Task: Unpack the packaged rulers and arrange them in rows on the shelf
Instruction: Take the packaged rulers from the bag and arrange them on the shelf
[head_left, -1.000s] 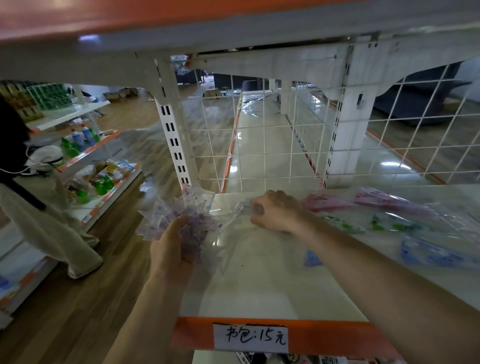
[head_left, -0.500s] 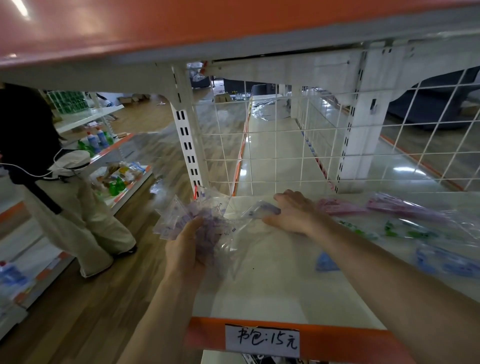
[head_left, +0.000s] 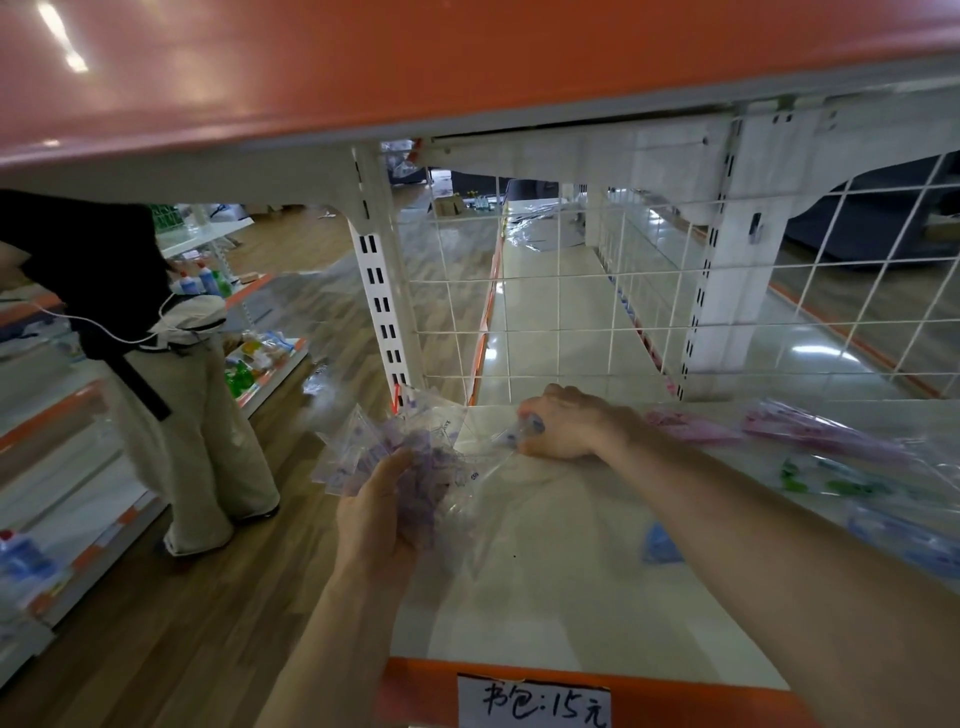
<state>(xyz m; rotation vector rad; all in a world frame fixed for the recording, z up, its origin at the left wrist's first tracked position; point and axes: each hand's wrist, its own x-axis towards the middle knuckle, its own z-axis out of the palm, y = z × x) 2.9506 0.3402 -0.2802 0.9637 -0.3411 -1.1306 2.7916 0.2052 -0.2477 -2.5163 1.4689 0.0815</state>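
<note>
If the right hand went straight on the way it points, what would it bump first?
Probably the purple ruler packets in the left hand; depth is unclear, so the right hand might reach the white post instead.

Price label cut by bottom edge; pink packets blurred; ruler bundle print illegible.

I see purple rulers fanned in clear wrap at the left edge of the shelf, pink, green, blue packs lying right
</note>
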